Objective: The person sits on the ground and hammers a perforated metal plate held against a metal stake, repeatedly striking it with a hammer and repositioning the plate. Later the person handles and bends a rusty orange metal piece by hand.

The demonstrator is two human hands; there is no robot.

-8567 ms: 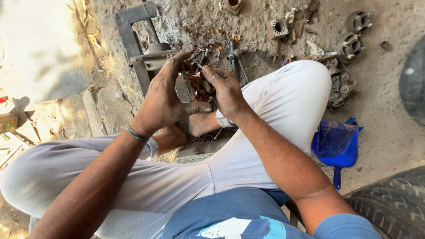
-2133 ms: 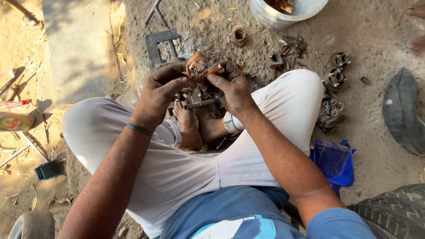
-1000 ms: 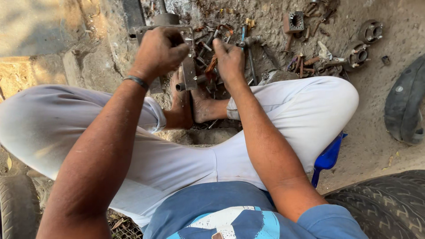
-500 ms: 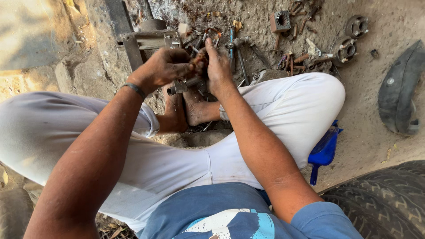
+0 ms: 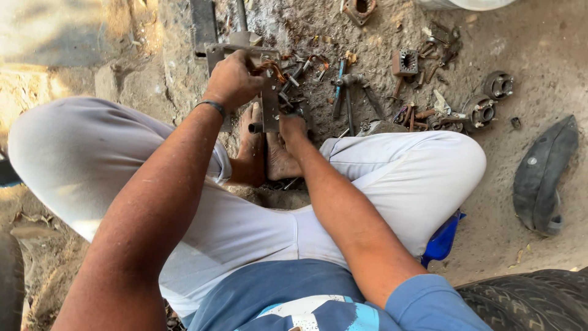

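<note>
The metal bracket (image 5: 269, 101) stands before the crossed feet (image 5: 264, 153), pliers (image 5: 346, 92) to its right, round hubs (image 5: 490, 101) farther right.

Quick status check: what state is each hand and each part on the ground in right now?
left hand: closed around the metal bracket, holding it upright
right hand: at the bracket's lower end; grip hidden
pliers: lying flat on the dirt, untouched
round hubs: resting on the ground, apart from both hands
blue scoop: tucked under the right thigh
</note>
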